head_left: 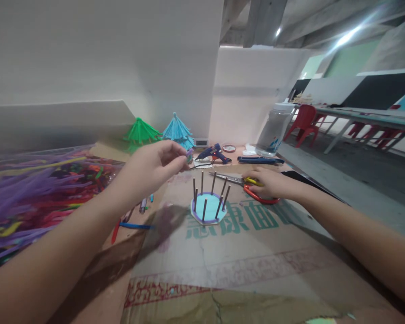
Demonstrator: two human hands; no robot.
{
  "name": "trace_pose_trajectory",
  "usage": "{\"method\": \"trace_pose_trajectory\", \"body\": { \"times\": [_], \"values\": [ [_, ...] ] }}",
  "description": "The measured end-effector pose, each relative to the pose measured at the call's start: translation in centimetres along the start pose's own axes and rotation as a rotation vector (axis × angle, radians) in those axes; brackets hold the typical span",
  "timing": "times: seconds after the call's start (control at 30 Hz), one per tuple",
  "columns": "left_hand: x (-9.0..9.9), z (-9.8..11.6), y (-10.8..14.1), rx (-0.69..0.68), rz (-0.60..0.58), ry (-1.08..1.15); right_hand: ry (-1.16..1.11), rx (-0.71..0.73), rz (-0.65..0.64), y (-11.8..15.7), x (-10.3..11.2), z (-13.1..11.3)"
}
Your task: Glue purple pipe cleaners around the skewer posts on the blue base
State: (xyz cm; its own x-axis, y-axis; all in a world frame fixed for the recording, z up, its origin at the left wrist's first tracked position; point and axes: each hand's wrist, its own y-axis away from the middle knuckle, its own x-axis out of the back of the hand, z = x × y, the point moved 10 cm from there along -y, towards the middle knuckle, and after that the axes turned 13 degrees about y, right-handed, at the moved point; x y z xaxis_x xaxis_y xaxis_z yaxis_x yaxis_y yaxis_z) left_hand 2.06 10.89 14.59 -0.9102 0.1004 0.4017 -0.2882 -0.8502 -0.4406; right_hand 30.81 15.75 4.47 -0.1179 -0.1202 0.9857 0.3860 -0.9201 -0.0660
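Observation:
A small light-blue base (208,207) with a purple rim lies on the cardboard, and several thin brown sticks stand upright around its edge. My left hand (160,166) is raised behind and left of it, thumb and fingers pinched on a small purple piece (189,153), mostly hidden by the fingertips. On the right, my right hand (268,182) rests over the yellow and red handles of the scissors (234,178), whose blades point left toward the sticks; its fingers are curled on the handles.
Purple and red pipe cleaners (37,193) are heaped at left. Behind stand a green tassel cone (140,131), a blue one (176,130), a glue gun (216,153), a blue cutter (260,160) and a clear bottle (276,128). A blue strip (135,225) lies left of the cardboard.

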Motion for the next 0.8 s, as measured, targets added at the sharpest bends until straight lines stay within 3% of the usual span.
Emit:
{"method": "trace_pose_trajectory", "body": {
  "times": [0.17,0.27,0.33,0.4,0.57,0.67,0.8],
  "values": [
    [-0.5,-5.4,-0.1,0.111,0.032,0.056,-0.079,-0.037,0.053,-2.2,1.6,0.0],
    [-0.7,-8.7,1.3,0.12,0.183,0.164,-0.155,-0.084,0.065,-6.0,1.3,0.5],
    [-1.9,-11.7,2.5,0.247,0.2,0.284,-0.207,-0.106,0.07,-8.9,0.7,0.6],
    [-2.8,-13.4,3.3,0.309,0.198,0.407,-0.284,-0.108,0.074,-11.6,-0.1,0.5],
    [-4.1,-13.6,3.7,0.329,0.104,0.514,-0.414,-0.16,0.059,-15.2,-2.0,0.2],
    [-5.1,-13.4,4.0,0.362,0.022,0.594,-0.451,-0.209,0.062,-15.3,-2.3,0.3],
    [-6.1,-13.2,4.3,0.384,-0.045,0.67,-0.545,-0.25,0.108,-14.2,-1.1,1.1]
  ]
}}
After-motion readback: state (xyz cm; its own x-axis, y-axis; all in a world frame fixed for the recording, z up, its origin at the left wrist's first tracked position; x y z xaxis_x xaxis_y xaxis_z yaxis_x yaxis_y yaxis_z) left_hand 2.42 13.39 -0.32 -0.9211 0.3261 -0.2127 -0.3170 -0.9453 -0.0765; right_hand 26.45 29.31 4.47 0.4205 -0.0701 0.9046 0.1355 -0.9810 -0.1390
